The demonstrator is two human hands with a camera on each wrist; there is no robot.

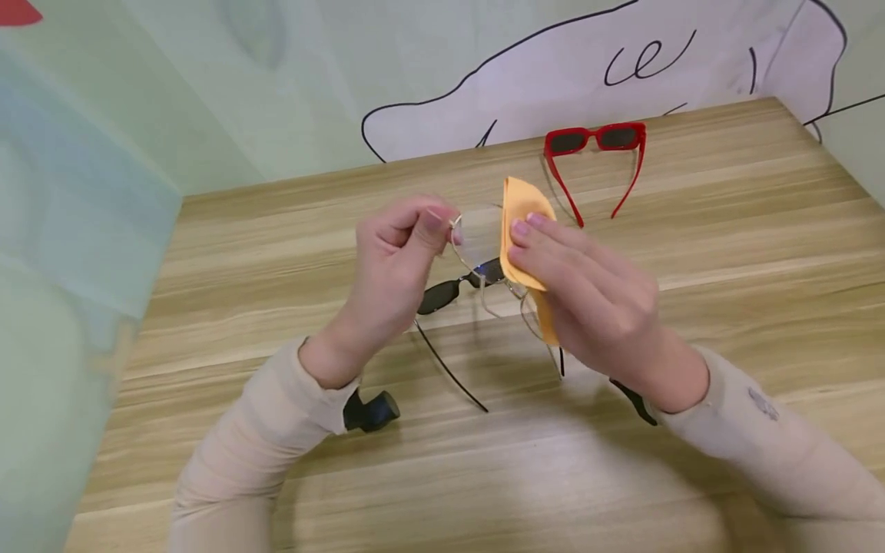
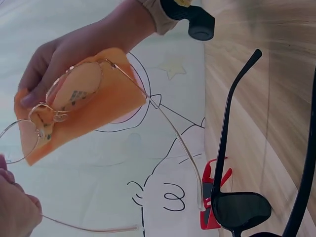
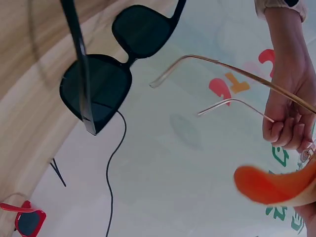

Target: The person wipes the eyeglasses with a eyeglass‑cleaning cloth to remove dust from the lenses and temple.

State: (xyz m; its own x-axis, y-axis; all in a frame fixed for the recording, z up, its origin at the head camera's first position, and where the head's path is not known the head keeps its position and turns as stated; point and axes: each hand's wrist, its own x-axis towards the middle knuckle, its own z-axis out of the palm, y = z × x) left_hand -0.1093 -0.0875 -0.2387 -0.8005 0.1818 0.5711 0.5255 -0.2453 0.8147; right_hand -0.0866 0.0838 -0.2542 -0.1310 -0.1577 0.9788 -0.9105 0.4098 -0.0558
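Note:
My left hand (image 1: pixel 394 261) pinches one end of a pair of thin gold wire-rimmed eyeglasses (image 2: pixel 76 89) between thumb and fingers, above the table. My right hand (image 1: pixel 601 299) holds a folded orange cleaning cloth (image 1: pixel 523 203) against the far lens. In the left wrist view, the cloth lies behind that clear lens, and small marks show through it. Both gold temples are unfolded. Below the hands, black sunglasses (image 1: pixel 439 296) rest on the table, partly covered by the right hand and cloth in the head view.
Red-framed sunglasses (image 1: pixel 594 134) lie with open temples near the back edge of the wooden table (image 1: pixel 276 230). A wall with line drawings (image 1: pixel 442 46) stands behind it. A black camera mount (image 1: pixel 373 411) sits at my left wrist.

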